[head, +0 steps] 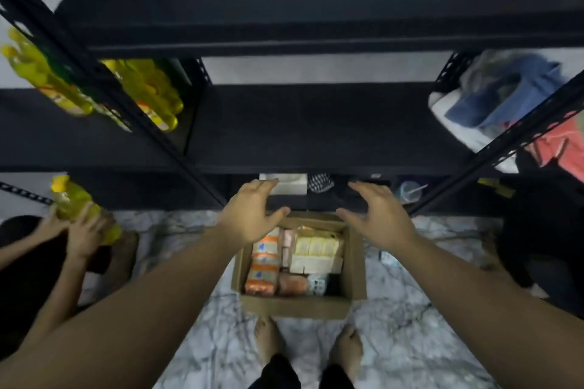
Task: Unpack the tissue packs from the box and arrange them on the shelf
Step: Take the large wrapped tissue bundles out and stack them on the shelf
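On the marbled floor (pixel 395 341), just in front of two bare feet (pixel 267 339), stands an open cardboard box (pixel 358 262); it is full of tissue packs (pixel 264 262), with orange-and-white packs in a column on the left side, pale yellow and white ones (pixel 317 249) on the right, and some smaller packs along the near wall. Both hands are stretched out above the far rim of the box; the left hand (pixel 252 215) has its fingers spread and its thumb pointing inward, and it holds nothing; the right hand (pixel 377 215) is spread in the same way, also with nothing in it; the two hands are apart, with the far part of the box between them. Behind the box rises a black metal shelf (pixel 316 126); its middle board is bare where it faces the person, and under this board some small things lie, too blurred to name. On the neighbouring rack at the left stand yellow bottles (pixel 148 95); lower at the left another person's hands (pixel 82 230) hold one more yellow bottle (pixel 72 196). At the right a heap of cloth (pixel 502 98), blue, white and red, lies on the shelf.
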